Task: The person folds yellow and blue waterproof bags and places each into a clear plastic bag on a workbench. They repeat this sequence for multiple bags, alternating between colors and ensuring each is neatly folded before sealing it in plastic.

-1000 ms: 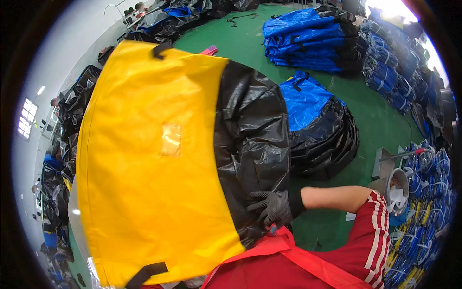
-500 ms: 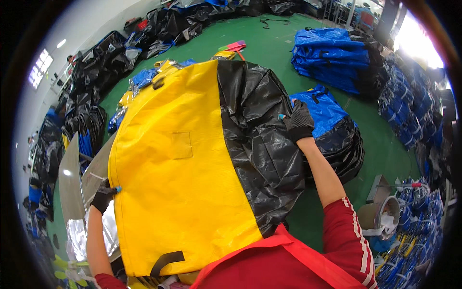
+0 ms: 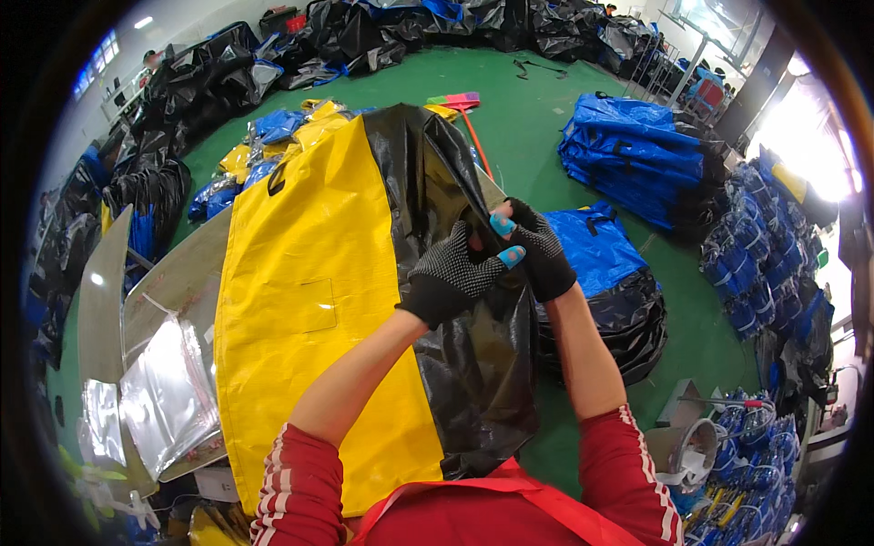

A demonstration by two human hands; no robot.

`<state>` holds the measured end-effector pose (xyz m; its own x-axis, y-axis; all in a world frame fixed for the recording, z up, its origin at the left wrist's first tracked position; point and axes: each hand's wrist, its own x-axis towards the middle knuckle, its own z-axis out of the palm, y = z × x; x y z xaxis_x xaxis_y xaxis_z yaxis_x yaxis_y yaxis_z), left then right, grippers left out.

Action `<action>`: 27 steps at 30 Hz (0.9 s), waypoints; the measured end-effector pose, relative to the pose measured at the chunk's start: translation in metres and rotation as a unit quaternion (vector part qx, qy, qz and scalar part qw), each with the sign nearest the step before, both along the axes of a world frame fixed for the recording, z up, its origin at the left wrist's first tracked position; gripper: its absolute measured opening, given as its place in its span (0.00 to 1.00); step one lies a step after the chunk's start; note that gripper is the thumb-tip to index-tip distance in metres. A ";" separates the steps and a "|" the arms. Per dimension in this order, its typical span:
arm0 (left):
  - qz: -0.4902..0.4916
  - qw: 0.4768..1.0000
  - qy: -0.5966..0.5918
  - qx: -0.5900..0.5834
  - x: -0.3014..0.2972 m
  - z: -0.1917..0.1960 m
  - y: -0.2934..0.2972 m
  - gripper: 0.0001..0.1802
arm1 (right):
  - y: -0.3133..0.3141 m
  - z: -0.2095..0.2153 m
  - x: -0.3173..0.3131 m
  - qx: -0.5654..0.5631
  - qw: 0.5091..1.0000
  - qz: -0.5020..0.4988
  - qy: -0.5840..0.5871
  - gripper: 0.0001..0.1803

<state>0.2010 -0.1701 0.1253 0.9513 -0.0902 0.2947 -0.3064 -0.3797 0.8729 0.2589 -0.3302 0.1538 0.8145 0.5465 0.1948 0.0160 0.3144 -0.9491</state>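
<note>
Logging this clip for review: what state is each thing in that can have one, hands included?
Yellow and black bag: spread flat on the table, black side bunched.
Left hand: gloved, pinching the black fabric.
Right hand: gloved, gripping the same fold.
Blue bags: folded and stacked on the floor.
Broom: lying on the floor.
Clear plastic sleeves: lying loose, crinkled.

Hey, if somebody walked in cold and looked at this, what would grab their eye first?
The big yellow and black bag laid out in the middle stands out first. At its black side, the left hand and the right hand, both in dark dotted gloves, meet and pinch the black sheet. To the right, a stack of blue bags sits on the green floor.
</note>
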 end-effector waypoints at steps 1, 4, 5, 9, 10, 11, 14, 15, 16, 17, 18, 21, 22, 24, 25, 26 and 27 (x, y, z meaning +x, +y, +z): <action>-0.012 1.000 0.010 -0.009 0.006 0.004 -0.001 0.20 | -0.001 -0.006 0.001 0.017 0.999 0.018 0.033 0.10; -0.045 0.998 0.032 0.017 0.007 0.004 0.017 0.17 | -0.007 -0.023 0.013 -0.026 0.998 -0.056 -0.014 0.10; -0.018 1.000 0.017 0.011 0.005 0.000 0.025 0.17 | -0.011 -0.025 0.017 -0.077 0.990 -0.100 -0.057 0.09; 0.077 0.959 0.089 -0.258 -0.007 -0.026 0.039 0.17 | -0.020 -0.011 0.014 -0.520 0.726 -0.379 -0.243 0.06; 0.059 0.961 0.052 -0.266 -0.009 -0.032 0.038 0.18 | -0.020 -0.005 0.007 -0.404 0.767 -0.390 -0.312 0.06; 0.063 0.960 0.031 -0.271 -0.009 -0.038 0.033 0.18 | -0.019 0.000 -0.002 -0.296 0.787 -0.406 -0.359 0.06; 0.097 0.968 0.061 -0.224 -0.009 -0.047 0.018 0.20 | -0.012 0.008 -0.027 -0.306 0.794 -0.352 -0.391 0.08; 0.102 0.970 0.032 -0.217 -0.009 -0.048 0.014 0.20 | -0.007 0.005 -0.031 -0.331 0.777 -0.333 -0.420 0.08; 0.106 0.970 -0.041 -0.214 -0.008 -0.050 0.009 0.19 | -0.002 0.001 -0.031 -0.393 0.783 -0.274 -0.395 0.10; 0.114 0.977 0.069 -0.165 -0.009 -0.051 0.009 0.18 | 0.005 -0.005 -0.029 -0.429 0.778 -0.230 -0.397 0.12; 0.138 0.984 -0.058 -0.101 -0.009 -0.053 0.005 0.16 | 0.011 -0.013 -0.025 -0.479 0.775 -0.163 -0.380 0.14; -0.014 0.957 0.050 -0.285 -0.017 -0.061 0.006 0.17 | 0.017 -0.037 -0.007 -0.289 0.948 -0.133 0.034 0.16; -0.045 0.957 0.086 -0.273 -0.018 -0.064 0.004 0.19 | 0.015 -0.043 -0.002 -0.260 0.959 -0.113 0.014 0.17; -0.082 0.973 0.093 -0.195 -0.019 -0.068 0.008 0.23 | 0.004 -0.054 0.004 -0.299 0.947 -0.096 0.062 0.18; -0.099 0.979 0.086 -0.154 -0.018 -0.069 0.010 0.25 | -0.002 -0.058 0.006 -0.276 0.956 -0.073 0.073 0.20; -0.104 0.986 0.053 -0.121 -0.016 -0.069 0.015 0.26 | -0.008 -0.061 0.004 -0.264 0.960 -0.072 0.059 0.20; -0.112 0.989 0.015 -0.100 -0.013 -0.068 0.020 0.27 | -0.011 -0.062 0.003 -0.255 0.964 -0.057 0.052 0.21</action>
<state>0.1879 -0.1505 0.0571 0.9228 -0.2421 0.2996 -0.3356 -0.1233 0.9339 0.2618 -0.3417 0.0915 0.8753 0.4560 -0.1612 -0.0799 -0.1923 -0.9781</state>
